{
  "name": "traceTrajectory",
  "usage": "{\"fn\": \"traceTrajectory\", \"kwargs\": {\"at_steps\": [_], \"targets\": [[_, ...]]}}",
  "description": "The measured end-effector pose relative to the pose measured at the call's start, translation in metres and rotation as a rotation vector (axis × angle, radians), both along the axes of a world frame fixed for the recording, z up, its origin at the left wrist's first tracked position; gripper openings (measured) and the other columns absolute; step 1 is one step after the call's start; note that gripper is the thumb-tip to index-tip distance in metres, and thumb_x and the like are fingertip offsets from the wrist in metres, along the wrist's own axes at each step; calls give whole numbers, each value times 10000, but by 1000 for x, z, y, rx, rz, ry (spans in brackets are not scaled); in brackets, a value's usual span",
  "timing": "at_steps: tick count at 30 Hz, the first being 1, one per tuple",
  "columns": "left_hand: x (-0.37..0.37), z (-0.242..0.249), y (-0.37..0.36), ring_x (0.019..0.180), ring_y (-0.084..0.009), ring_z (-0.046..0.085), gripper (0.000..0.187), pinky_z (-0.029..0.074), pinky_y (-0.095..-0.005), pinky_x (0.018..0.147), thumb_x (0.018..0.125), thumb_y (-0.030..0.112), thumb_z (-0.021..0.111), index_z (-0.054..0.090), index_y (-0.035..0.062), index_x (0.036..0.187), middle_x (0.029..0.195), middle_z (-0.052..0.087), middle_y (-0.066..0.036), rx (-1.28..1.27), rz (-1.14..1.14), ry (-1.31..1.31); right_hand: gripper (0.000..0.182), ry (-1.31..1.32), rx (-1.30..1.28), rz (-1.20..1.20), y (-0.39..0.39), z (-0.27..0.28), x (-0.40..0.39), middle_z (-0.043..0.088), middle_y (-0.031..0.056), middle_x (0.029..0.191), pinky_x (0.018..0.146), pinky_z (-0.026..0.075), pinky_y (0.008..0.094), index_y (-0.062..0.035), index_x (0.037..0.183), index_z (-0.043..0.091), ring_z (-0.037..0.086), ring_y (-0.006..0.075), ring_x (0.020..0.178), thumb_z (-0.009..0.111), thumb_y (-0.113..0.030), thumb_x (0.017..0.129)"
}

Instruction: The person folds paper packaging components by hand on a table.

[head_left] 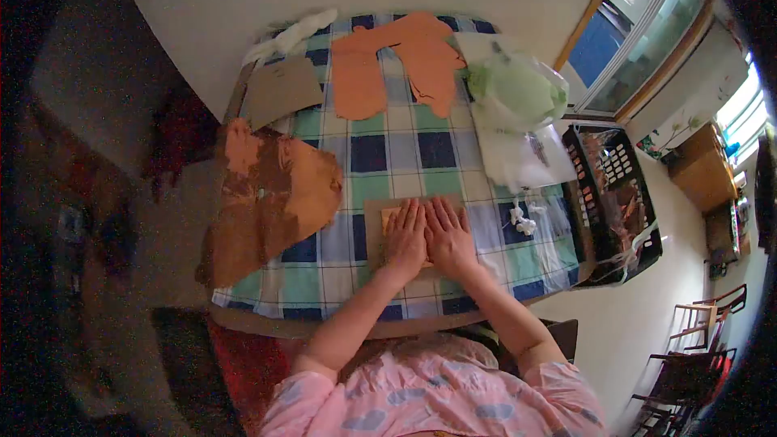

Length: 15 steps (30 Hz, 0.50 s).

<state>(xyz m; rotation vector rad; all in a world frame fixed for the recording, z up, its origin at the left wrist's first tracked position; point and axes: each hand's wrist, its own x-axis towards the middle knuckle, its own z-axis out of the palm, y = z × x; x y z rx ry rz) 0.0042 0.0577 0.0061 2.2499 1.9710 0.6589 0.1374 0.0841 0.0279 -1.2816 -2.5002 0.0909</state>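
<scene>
Orange piece [387, 219] mostly hidden under hands [407, 239]

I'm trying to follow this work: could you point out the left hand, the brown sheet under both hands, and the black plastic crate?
Left hand [407, 238]: head view, back of the hand.
Brown sheet [373, 233]: head view, its bare left margin.
Black plastic crate [649, 252]: head view, its near right corner.

We've got a table [271, 324] under a blue, green and white checked cloth [405, 146] – far side, left to right: crumpled white material [303, 31], a grey-brown sheet [283, 93], an irregular orange piece [360, 73], pale-green plastic [518, 89]. Nearer, we log a big patchy brown piece [279, 202] at left, a small brown board [373, 235] mid-front, and a white knotted bundle [522, 218] at right – all on the cloth.
</scene>
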Motion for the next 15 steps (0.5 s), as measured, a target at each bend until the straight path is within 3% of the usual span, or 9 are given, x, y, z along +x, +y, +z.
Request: {"fn": "traceTrajectory", "kwargs": {"at_steps": [2, 7, 10, 11, 13, 14, 15], "targets": [[0, -7, -2, 1371, -308, 243, 505, 159, -441, 1133, 890, 171, 445, 382, 0, 1361, 1456, 311, -165, 39, 15, 9, 484, 16, -6, -18, -2, -5, 1, 344, 162, 1442, 1089, 184, 540, -43, 1356, 406, 290, 317, 1354, 403, -273, 931], [-6, -9, -2, 1371, -363, 218, 553, 156, -545, 1101, 866, 280, 498, 398, 95, 1377, 1471, 272, -174, 68, -82, -15, 459, 79, 48, -69, 0, -8, 2, 378, 193, 1404, 1059, 209, 572, -35, 1325, 440, 332, 339, 1321, 429, -253, 920], [-2, -6, -6, 1374, -367, 207, 608, 129, -595, 1081, 829, 384, 543, 410, 168, 1381, 1482, 239, -179, 7, -118, -21, 392, -26, 162, -89, 34, -1, 36, 461, 192, 1312, 1010, 296, 526, -48, 1250, 504, 424, 353, 1223, 482, -232, 905], [-2, -3, -7, 1376, -365, 204, 627, 117, -608, 1076, 815, 417, 557, 413, 192, 1382, 1486, 227, -180, -27, -128, -19, 349, 289, -24, -212, 52, 10, 49, 501, 182, 1235, 967, 334, 501, -63, 1197, 531, 460, 351, 1150, 519, -227, 889], [-1, 1, -8, 1381, -361, 189, 659, 106, -608, 1078, 806, 464, 555, 401, 201, 1390, 1493, 212, -178, -11, -88, -27, 308, 383, -16, -395, 102, 35, 82, 551, 161, 1114, 896, 390, 450, -87, 1117, 563, 506, 342, 1040, 588, -241, 851], [0, 3, -8, 1384, -358, 181, 675, 100, -609, 1079, 802, 488, 554, 394, 206, 1394, 1496, 205, -176, -3, -69, -28, 313, 157, 179, -452, 124, 40, 104, 562, 150, 1070, 868, 409, 424, -95, 1090, 567, 515, 335, 1004, 620, -260, 830], [-1, 2, -7, 1388, -355, 170, 677, 91, -605, 1082, 808, 494, 546, 387, 205, 1398, 1500, 194, -175, -32, -87, -3, 306, 122, 157, -482, 134, 39, 121, 569, 142, 1032, 851, 417, 419, -98, 1065, 575, 523, 329, 983, 633, -269, 818]]}}
